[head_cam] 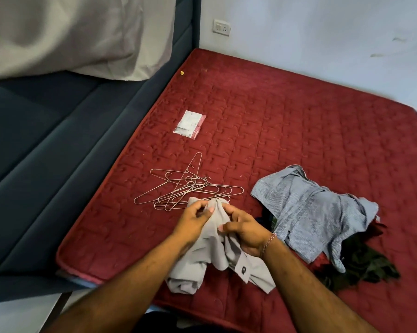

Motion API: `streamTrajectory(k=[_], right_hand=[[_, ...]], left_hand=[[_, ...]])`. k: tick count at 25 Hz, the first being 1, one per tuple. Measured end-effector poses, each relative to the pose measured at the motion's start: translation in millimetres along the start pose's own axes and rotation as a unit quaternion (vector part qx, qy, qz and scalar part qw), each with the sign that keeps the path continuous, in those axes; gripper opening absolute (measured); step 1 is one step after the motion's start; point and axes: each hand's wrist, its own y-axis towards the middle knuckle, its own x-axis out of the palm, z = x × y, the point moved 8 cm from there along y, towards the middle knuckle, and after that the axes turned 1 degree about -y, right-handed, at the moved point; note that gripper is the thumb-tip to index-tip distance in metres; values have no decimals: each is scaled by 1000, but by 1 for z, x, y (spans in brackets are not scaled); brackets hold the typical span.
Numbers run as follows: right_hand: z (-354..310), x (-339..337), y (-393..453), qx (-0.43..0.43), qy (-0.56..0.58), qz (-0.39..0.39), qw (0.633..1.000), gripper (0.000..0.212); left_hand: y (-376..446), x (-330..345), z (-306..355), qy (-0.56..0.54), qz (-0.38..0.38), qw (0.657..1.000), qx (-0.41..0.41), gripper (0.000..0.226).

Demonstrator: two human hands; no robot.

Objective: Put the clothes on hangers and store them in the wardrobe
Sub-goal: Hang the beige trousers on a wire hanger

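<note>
Left hand [195, 218] and right hand [243, 233] both grip the grey garment [217, 265], its shape seemingly a bunched shirt.

Bare mattress [299, 121] beyond hangers [188, 188]; clothes pile [318, 212] rightward.

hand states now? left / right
Left hand: fingers pinch the grey garment.
Right hand: fingers curled round the same grey garment.

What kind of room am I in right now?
Most likely a bedroom: a bare red mattress against the wall, a pillow on the padded blue bed frame, and wire hangers beside loose clothes.
</note>
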Motion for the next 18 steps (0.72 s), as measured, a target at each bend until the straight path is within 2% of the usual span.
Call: streamTrajectory(k=[2,3,4,6,7,9,10,11,12,13,15,16,18], right_hand=[[11,-3,1,39,-90,10,995,84],[14,-10,3,52,-172,20,983,85],[10,-14,3,52,-268,23,962,77],[2,-26,4,36,-471,35,881,45],[-2,-33,2,47,-544,56,836,32],[-8,-52,-3,62,-632,135,761,24],[-7,-61,-5,72,-666,162,724,23],[-4,-64,-4,81,-684,172,705,25],[-1,-62,-2,78,-676,168,714,29],[4,-56,5,58,-635,164,752,30],[0,-35,19,-6,-437,186,880,20],[-1,-28,26,-17,-333,199,922,17],[2,-21,39,3,-228,200,953,34]], left_hand=[[6,-3,-4,1,-36,999,-11,13],[8,-11,-4,6,-35,999,-16,12],[11,-21,0,16,-30,999,-14,13],[17,-41,12,68,-52,996,10,16],[19,-46,18,121,-91,988,28,15],[22,-49,24,264,-180,945,63,8],[21,-49,25,336,-203,916,82,5],[20,-47,28,393,-210,889,106,8],[17,-44,33,430,-207,868,134,17],[12,-39,38,451,-203,853,164,26],[-2,-26,50,496,-190,807,259,35],[-10,-20,56,526,-177,769,318,34],[-24,-12,66,567,-153,700,406,31]])
